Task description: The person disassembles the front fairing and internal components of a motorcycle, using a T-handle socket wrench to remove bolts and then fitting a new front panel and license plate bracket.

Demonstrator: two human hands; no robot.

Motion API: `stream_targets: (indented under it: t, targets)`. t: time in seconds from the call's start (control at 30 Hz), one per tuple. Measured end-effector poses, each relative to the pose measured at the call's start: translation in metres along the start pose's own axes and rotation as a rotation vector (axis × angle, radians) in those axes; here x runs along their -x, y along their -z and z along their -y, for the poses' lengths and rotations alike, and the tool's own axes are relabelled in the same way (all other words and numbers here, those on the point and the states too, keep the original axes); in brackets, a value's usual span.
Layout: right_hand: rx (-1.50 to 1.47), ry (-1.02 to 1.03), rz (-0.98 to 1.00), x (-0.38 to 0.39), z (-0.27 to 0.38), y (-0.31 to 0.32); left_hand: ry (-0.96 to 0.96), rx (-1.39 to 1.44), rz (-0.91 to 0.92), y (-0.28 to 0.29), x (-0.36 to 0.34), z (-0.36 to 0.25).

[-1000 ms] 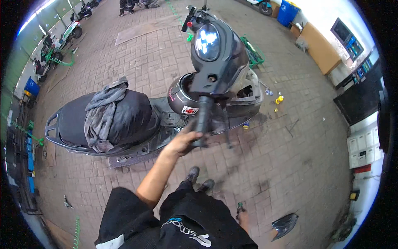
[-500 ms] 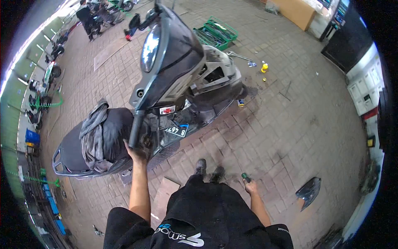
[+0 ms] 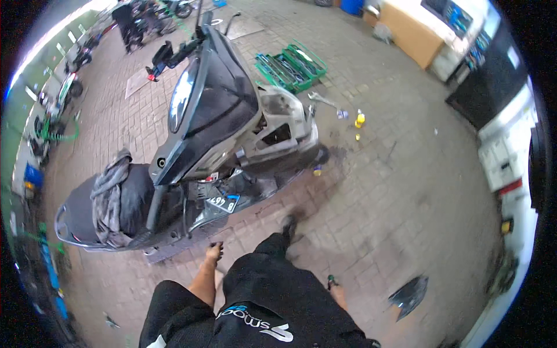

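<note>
A dark scooter (image 3: 223, 110) with part of its front bodywork off stands to my left and ahead. My left hand (image 3: 214, 253) hangs beside the scooter's footboard, apart from the handlebar grip (image 3: 155, 207). Its fingers look curled in, and I see nothing in them. Down at my right side, my right hand (image 3: 336, 288) is closed around a tool with a dark green handle (image 3: 331, 281); the rest of the tool is hidden. A grey cloth (image 3: 110, 200) lies draped over the scooter's seat (image 3: 78, 217).
An opened green toolbox (image 3: 291, 68) full of tools sits beyond the scooter, with a wrench (image 3: 322, 100) and a yellow bottle (image 3: 360, 120) nearby. A dark body panel (image 3: 409, 296) lies on the paving at my right. Another person (image 3: 123, 23) is far left.
My left hand has let go of the handlebar grip and dropped toward me. One foot has stepped forward, and the scooter now appears farther left. The green-handled tool remains in my right hand.
</note>
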State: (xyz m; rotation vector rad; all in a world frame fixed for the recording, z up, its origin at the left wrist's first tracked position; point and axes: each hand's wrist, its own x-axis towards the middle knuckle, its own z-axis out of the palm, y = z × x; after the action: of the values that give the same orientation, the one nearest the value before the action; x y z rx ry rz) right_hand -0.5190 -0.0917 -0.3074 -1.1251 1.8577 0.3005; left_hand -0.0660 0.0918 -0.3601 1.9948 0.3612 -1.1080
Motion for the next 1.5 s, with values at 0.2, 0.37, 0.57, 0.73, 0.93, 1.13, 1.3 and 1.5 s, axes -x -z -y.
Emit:
stream_targets:
  t: [0.2,0.37,0.57,0.73,0.93,1.13,1.3,1.5]
  targets:
    - [0.124,0.292,-0.069,-0.111,0.073,0.103,-0.243,-0.192,-0.087,-0.084,-0.077,-0.016]
    - [0.085,0.242,-0.089,-0.154,0.153,0.199,-0.531,-0.275,-0.135,-0.202,-0.127,-0.075]
    - [-0.058,0.127,-0.094,-0.218,0.207,0.254,-0.214,0.031,-0.077,-0.245,-0.078,-0.105]
    - [-0.008,0.325,-0.098,-0.299,0.291,0.288,-0.008,0.114,-0.224,-0.272,-0.051,-0.094]
    - [0.538,0.618,-0.284,-0.434,0.331,0.361,0.175,0.061,-0.225,-0.364,0.013,-0.107]
    - [0.299,0.287,0.044,-0.5,0.412,0.427,0.285,0.078,-0.13,-0.484,0.067,-0.172]
    - [0.442,0.396,0.072,-0.594,0.456,0.421,0.294,0.238,-0.191,-0.524,0.06,-0.224]
    - [0.538,0.585,0.225,-0.622,0.616,0.392,0.012,0.362,-0.078,-0.592,-0.016,-0.36]
